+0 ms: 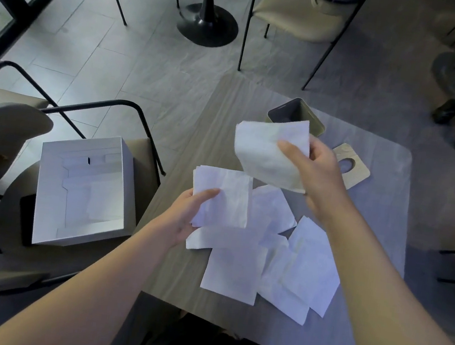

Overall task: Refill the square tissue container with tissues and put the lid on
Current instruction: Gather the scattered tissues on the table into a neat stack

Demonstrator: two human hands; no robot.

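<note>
Pinching tissues, my right hand (318, 167) is lifting one just before the container (297, 116), seemingly empty; my left hand (186, 216) is gripping another, nearer me. Next: tucking both in, lid (351, 165) afterward.

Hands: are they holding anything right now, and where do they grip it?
Yes. The right hand pinches a folded tissue at its right edge, lifted near the open container. The left hand holds a small tissue stack by its lower left corner.
</note>
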